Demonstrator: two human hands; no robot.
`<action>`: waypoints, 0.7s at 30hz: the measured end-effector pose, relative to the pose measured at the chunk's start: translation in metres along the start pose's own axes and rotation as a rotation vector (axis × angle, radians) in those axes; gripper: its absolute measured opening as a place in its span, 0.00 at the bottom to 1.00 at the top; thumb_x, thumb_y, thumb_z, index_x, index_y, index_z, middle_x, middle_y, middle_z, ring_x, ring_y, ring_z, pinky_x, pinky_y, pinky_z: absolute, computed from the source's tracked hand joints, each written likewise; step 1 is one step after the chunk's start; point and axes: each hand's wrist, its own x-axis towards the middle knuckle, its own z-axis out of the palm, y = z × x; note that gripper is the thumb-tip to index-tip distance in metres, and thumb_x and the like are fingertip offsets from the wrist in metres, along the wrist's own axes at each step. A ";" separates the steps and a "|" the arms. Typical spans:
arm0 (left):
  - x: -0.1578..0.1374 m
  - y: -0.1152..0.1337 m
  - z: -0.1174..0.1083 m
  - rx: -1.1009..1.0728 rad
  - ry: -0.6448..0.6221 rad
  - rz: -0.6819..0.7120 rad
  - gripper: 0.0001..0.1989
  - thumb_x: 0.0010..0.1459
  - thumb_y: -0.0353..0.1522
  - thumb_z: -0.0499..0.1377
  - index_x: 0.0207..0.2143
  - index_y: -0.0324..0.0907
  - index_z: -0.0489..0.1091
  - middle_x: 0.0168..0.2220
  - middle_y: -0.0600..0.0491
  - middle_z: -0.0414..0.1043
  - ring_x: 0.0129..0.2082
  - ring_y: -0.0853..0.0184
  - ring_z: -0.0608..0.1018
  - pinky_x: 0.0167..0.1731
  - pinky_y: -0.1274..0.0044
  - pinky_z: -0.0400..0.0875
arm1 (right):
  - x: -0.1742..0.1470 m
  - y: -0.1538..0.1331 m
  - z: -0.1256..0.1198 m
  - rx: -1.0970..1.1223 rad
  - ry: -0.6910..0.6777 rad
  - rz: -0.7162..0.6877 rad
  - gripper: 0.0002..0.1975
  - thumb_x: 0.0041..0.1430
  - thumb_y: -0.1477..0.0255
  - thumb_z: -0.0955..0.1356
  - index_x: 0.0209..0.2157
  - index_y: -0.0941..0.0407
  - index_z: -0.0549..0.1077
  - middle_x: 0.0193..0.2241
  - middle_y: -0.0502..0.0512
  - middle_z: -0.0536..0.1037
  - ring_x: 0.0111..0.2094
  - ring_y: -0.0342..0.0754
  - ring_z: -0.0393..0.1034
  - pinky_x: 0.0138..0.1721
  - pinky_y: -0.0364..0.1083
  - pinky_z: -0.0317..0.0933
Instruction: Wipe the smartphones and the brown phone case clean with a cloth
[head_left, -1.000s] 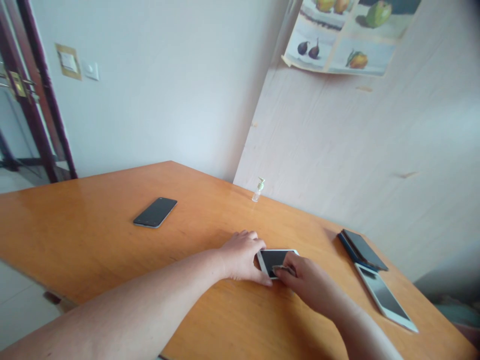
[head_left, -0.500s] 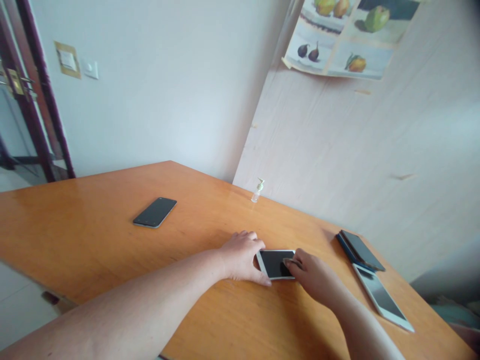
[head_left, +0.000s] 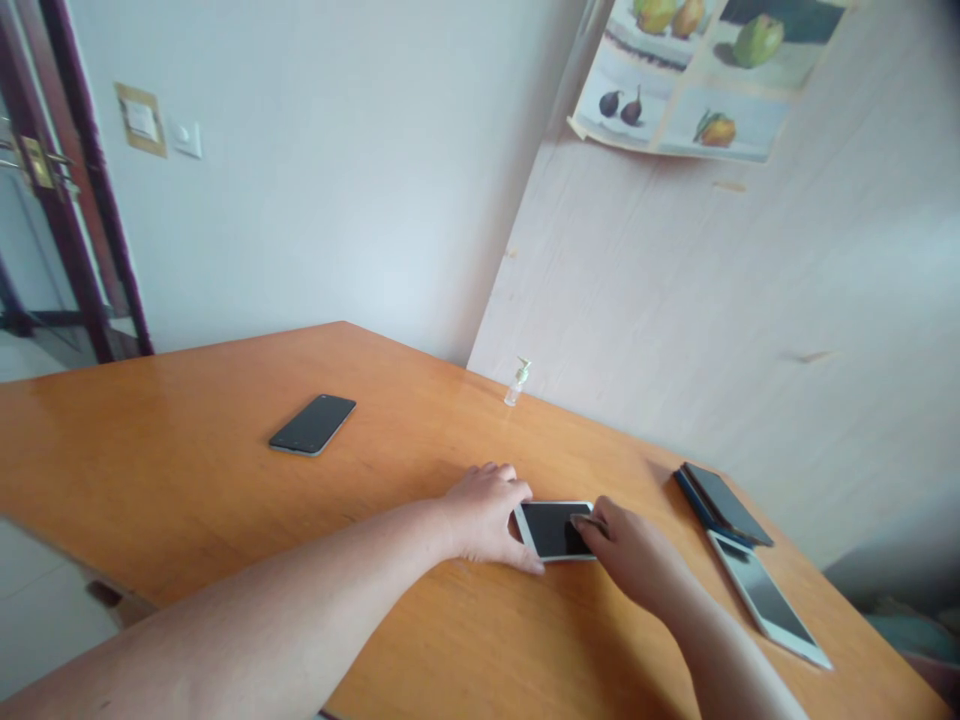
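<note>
A white-framed phone with a dark screen (head_left: 551, 528) lies flat on the wooden table. My left hand (head_left: 489, 515) grips its left end, thumb at the near corner and fingers at the far one. Over the right part of the screen, my right hand (head_left: 616, 538) is closed, its fingers pinched on a small, thin greyish thing (head_left: 589, 522). That thing touches or nearly touches the glass; most of it is hidden by the fingers. The phone's right end is partly covered by my right hand.
A black phone (head_left: 313, 424) lies farther left. A small clear pump bottle (head_left: 517, 382) stands near the wall. To the right are a white tablet-like device (head_left: 769, 598) and a dark device on a blue item (head_left: 724, 502). The wooden table (head_left: 420, 420) meets the wall behind.
The view has shifted very slightly, moving everything a few pixels to the right. Both hands keep nearly the same place on the white-framed phone.
</note>
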 end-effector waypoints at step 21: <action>0.002 -0.003 0.004 0.018 0.013 0.013 0.38 0.37 0.60 0.64 0.45 0.47 0.71 0.43 0.48 0.69 0.45 0.54 0.73 0.43 0.69 0.67 | -0.004 -0.007 -0.002 0.031 -0.014 0.009 0.14 0.64 0.59 0.61 0.29 0.54 0.65 0.26 0.53 0.76 0.27 0.46 0.67 0.27 0.43 0.44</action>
